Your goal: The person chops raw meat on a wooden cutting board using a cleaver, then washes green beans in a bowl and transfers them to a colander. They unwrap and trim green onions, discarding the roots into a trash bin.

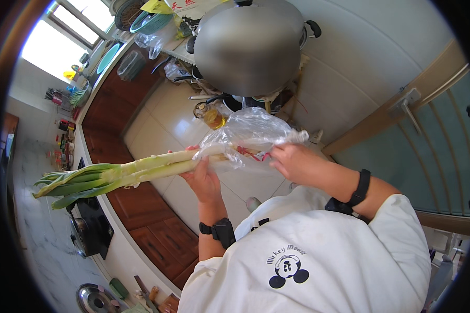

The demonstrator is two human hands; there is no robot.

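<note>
Long leeks (136,169), with green tops to the left and pale stems to the right, lie across my left hand (203,177). Its fingers wrap round the stems from below. A clear plastic bag (250,128) covers the root end of the leeks and bunches up above it. At the bag's right end, my right hand (292,159) pinches the gathered plastic. Red ties (253,153) show through the bag near the roots, just left of the right hand.
A big lidded metal pot (248,47) stands ahead. Below it on the floor is a bottle of yellow oil (213,119). Along the left runs a counter with a black stove (96,224), and at the lower left a knife (145,292). A glass-panelled door (412,151) is at right.
</note>
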